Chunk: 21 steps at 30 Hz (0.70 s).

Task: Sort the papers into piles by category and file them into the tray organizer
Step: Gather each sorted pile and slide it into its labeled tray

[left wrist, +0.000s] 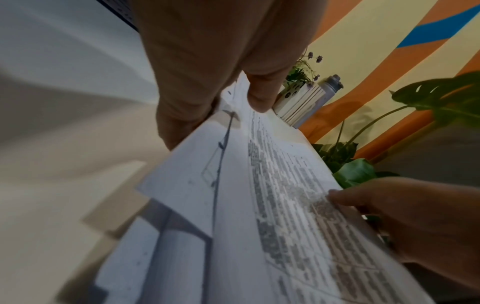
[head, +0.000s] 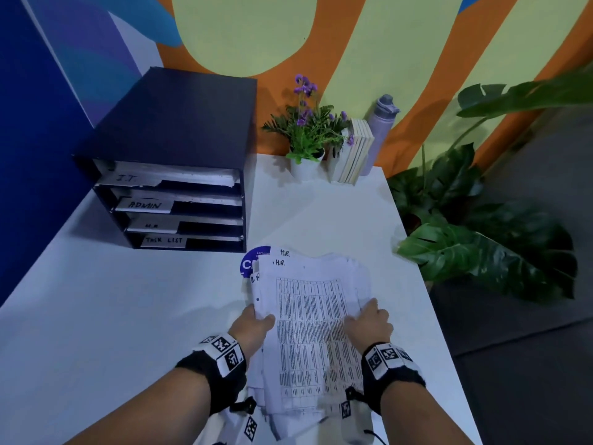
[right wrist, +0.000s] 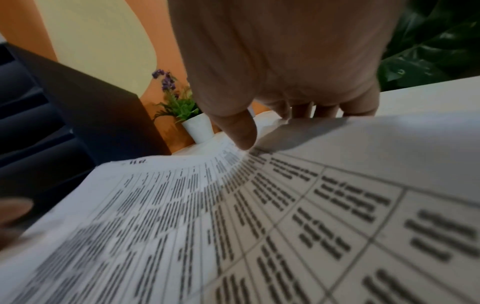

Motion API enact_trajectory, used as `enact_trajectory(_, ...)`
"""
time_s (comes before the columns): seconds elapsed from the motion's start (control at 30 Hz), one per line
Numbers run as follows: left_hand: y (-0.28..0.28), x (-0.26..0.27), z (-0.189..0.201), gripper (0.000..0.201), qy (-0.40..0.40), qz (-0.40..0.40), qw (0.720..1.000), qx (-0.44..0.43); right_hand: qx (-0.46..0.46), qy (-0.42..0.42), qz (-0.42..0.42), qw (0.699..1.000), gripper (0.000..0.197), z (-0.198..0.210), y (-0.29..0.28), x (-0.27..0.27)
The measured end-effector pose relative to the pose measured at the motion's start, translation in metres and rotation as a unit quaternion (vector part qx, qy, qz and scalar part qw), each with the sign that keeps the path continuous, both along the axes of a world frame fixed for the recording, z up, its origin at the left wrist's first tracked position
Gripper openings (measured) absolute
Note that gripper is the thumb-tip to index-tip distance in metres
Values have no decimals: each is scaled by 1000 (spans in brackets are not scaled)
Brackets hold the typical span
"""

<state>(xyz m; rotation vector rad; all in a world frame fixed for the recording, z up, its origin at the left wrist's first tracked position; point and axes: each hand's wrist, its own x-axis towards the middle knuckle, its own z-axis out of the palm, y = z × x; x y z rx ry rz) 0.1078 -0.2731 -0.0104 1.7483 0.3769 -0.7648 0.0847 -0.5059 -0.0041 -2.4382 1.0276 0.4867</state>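
A loose stack of printed papers [head: 308,319], marked "H.R." at the top corners, is held above the white table [head: 128,309]. My left hand [head: 256,322] grips its left edge, thumb on top [left wrist: 259,96] and fingers beneath. My right hand [head: 369,319] grips the right edge with the thumb pressing on the printed table sheet [right wrist: 244,131]. The dark blue tray organizer [head: 173,162] stands at the back left, with shelves labelled I.T., ADMIN, H.R. and TASK LIST. Papers lie in its upper shelves.
A potted purple flower [head: 308,130], a row of books [head: 353,152] and a grey bottle [head: 382,123] stand at the table's back edge. A large leafy plant [head: 475,239] sits off the right edge. A blue round sticker [head: 252,261] peeks from under the stack.
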Motion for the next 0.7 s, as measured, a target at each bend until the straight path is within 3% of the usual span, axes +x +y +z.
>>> enact_trajectory(0.1, -5, -3, -8, 60, -11, -11, 999, 44, -3, 32, 35, 999, 44, 2, -8, -1)
enact_trajectory(0.2, -17, -13, -1, 55, -36, -14, 993, 112, 3, 33, 78, 996, 43, 0, -4, -8)
enact_trajectory(0.4, 7, -28, 19, 64, -100, 27, 993, 56, 66, 6, 123, 990, 56, 6, 14, -24)
enact_trajectory(0.5, 36, -34, 46, 72, -178, 53, 983, -12, 145, -54, 61, 986, 84, 12, 21, -25)
enact_trajectory(0.53, 46, -36, 56, 74, -193, 61, 978, -41, 220, -78, 21, 972, 95, 18, 25, -24)
enact_trajectory(0.6, 68, -35, 74, 70, -216, 74, 971, -66, 402, -147, -52, 902, 98, 29, 37, -20)
enact_trajectory(0.63, 78, -33, 83, 66, -226, 83, 967, -78, 466, -177, -59, 865, 90, 37, 46, -18)
enact_trajectory(0.7, 99, -27, 99, 58, -246, 96, 960, -89, 518, -242, -23, 820, 65, 55, 68, -13)
